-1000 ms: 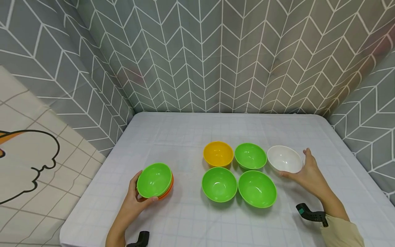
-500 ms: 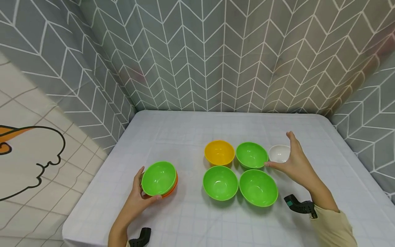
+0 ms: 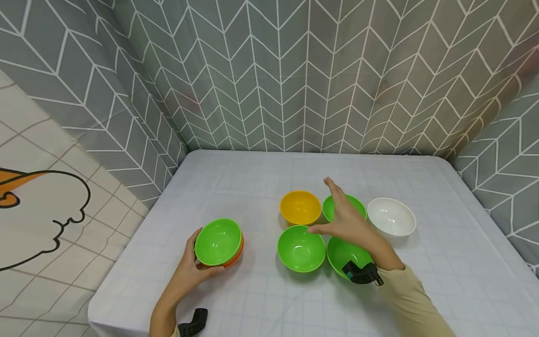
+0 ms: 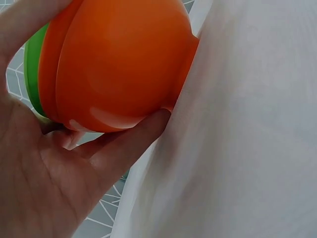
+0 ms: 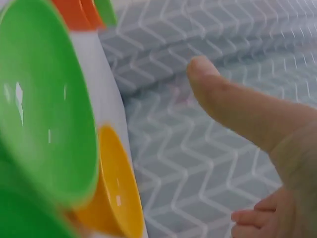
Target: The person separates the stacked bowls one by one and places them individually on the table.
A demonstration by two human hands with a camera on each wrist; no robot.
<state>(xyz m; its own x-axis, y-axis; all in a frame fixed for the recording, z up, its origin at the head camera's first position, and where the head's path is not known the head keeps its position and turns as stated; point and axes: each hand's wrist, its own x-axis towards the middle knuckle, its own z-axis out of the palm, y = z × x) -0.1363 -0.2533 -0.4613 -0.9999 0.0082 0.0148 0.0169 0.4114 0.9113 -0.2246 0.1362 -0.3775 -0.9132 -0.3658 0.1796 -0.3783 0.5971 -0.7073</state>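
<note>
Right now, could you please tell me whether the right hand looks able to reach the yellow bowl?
Probably yes: the right hand is empty and near, with nothing visible between it and the yellow bowl.

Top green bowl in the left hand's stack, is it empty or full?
Empty: the head view looks into the top green bowl, showing only its bare inner surface.

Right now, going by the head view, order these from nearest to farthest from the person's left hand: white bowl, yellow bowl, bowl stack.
1. Bowl stack: held by the left hand, at the left of the view.
2. Yellow bowl: near the middle, left end of the back row.
3. White bowl: right end of that row.
</note>
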